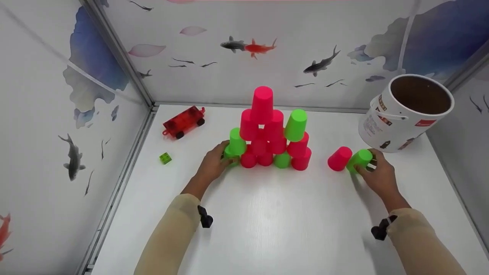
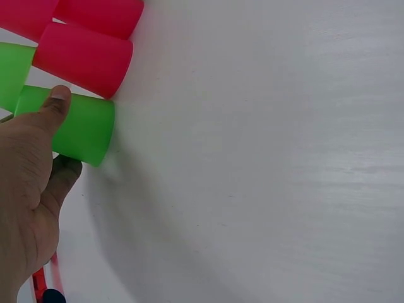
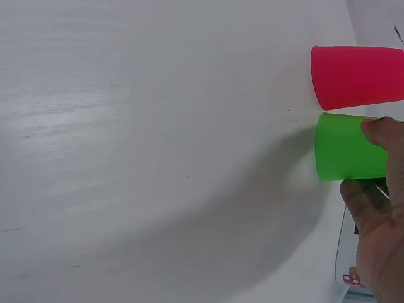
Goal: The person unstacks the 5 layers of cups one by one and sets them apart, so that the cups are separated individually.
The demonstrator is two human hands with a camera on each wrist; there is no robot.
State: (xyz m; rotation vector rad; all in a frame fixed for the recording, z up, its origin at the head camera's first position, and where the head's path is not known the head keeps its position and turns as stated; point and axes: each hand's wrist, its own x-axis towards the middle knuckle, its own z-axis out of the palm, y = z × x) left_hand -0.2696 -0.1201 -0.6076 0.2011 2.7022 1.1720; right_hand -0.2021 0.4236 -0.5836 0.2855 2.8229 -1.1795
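Note:
Upside-down pink and green cups stand stacked in a pyramid in the head view, one pink cup [image 1: 263, 105] on top. At its lower left, my left hand [image 1: 213, 162] grips a green bottom-row cup [image 2: 88, 129] between thumb and fingers. Another green cup [image 1: 237, 142] rests just above that one, and a third green cup [image 1: 296, 125] sits high on the right side. Off to the right, my right hand [image 1: 380, 177] holds a green cup [image 3: 344, 148] by its sides. Close beside that cup stands a pink cup [image 1: 340, 158], also upside down.
A white bucket [image 1: 405, 118] with a handle stands at the back right, just behind my right hand. At the back left lie a red toy wagon [image 1: 184, 122] and a small green block [image 1: 165, 158]. Printed walls [image 1: 282, 88] border the white table [image 1: 275, 225].

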